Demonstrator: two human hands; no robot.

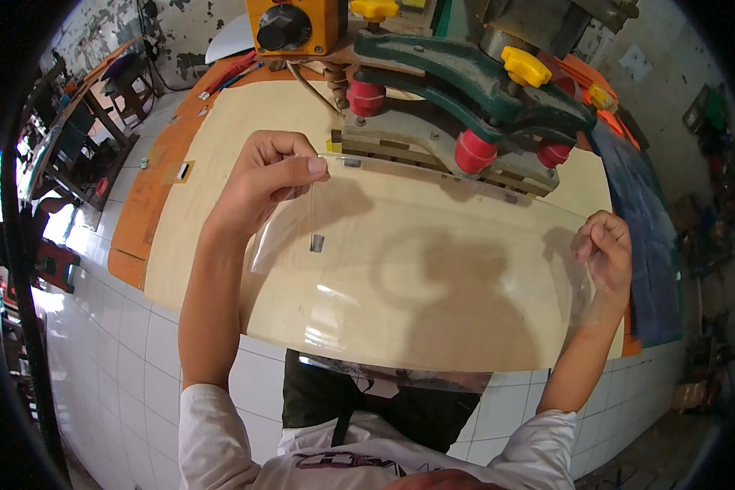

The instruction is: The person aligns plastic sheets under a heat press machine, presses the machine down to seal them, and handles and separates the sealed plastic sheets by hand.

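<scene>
My left hand [282,173] pinches the far left corner of a clear plastic sheet [433,302] between thumb and fingers. The far right corner is gripped by my right hand [604,249], its fingers curled in. Stretched between both hands, the sheet bows toward me, and its near edge hangs past the board's front. Small dark patches show near its far edge and left side. Beneath it lies a pale wooden board [200,237]. Just beyond the sheet's far edge is the metal plate [408,131] of a green press [441,69] with red mounts and yellow knobs.
An orange control box [298,28] with a black dial stands at the back left. Red-handled tools [227,75] lie beside it on the orange-brown tabletop [131,245]. Dark blue material [641,237] drapes along the right side. A red stool [57,263] stands on the tiled floor at left.
</scene>
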